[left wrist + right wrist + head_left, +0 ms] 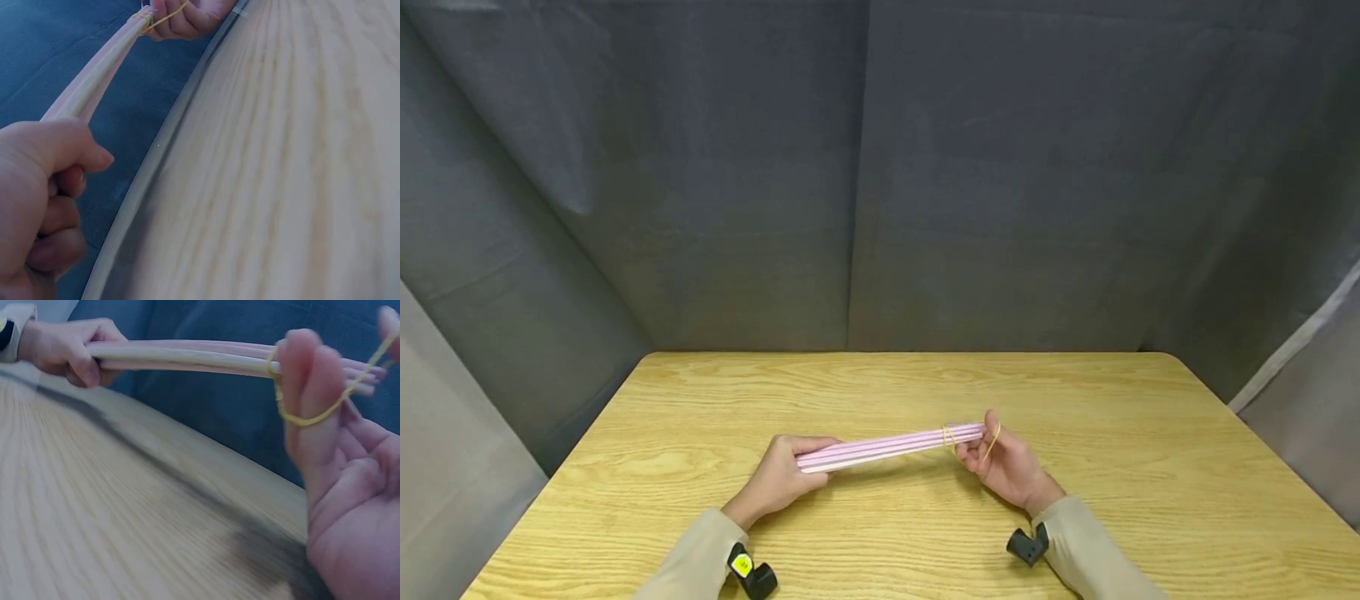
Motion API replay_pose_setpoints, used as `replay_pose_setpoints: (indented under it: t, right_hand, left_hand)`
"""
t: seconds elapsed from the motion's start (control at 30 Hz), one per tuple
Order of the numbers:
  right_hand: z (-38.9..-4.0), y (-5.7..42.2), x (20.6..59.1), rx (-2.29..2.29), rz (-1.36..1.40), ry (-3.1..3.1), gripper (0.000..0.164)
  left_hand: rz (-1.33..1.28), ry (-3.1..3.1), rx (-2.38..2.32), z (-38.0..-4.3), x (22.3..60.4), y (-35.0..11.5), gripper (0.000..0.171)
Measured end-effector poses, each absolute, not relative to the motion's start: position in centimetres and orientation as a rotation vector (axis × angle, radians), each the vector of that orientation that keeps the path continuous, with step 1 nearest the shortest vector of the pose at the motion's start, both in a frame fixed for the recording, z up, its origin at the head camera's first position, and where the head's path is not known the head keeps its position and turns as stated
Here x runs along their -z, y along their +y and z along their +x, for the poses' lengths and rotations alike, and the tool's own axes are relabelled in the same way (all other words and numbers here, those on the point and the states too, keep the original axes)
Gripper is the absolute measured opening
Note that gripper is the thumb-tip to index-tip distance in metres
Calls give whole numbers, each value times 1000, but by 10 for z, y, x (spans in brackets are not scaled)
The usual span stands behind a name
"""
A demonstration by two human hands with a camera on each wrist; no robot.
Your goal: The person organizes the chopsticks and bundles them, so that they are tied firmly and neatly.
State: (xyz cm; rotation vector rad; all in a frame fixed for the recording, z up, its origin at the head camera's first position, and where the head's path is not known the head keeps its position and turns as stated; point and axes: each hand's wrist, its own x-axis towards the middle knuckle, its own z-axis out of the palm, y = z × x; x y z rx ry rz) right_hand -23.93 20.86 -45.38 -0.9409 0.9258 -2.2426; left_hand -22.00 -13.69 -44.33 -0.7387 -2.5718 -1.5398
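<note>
The left hand (778, 477) gripped the stick bundle (887, 448); at its opposite end, the right hand (1013, 473), fingers parted within the yellow band (307, 422), needed to stretch this evenly.

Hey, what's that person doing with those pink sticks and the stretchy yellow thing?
A person is holding a bundle of long pink and white sticks above a wooden table. The left hand grips one end. At the other end, the right hand has a thin yellow band, which looks like a rubber band, stretched across its fingers and thumb. Part of the band goes around the sticks near that end, and another part is stretched out on the hand.
</note>
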Motion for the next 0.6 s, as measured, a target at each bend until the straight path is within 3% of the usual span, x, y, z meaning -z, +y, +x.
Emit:
replay_pose_setpoints:
  t: [0.23, 0.6]
  right_hand:
    - [-240, 213, 452, 2099, -988, 1266, 44]
    - [-243, 213, 458, 2037, -940, 1467, 31]
  left_hand:
    - [-784, -2606, 1453, -220, 444, -138, 44]
    - [-786, -2649, 1426, -218, 443, -138, 44]
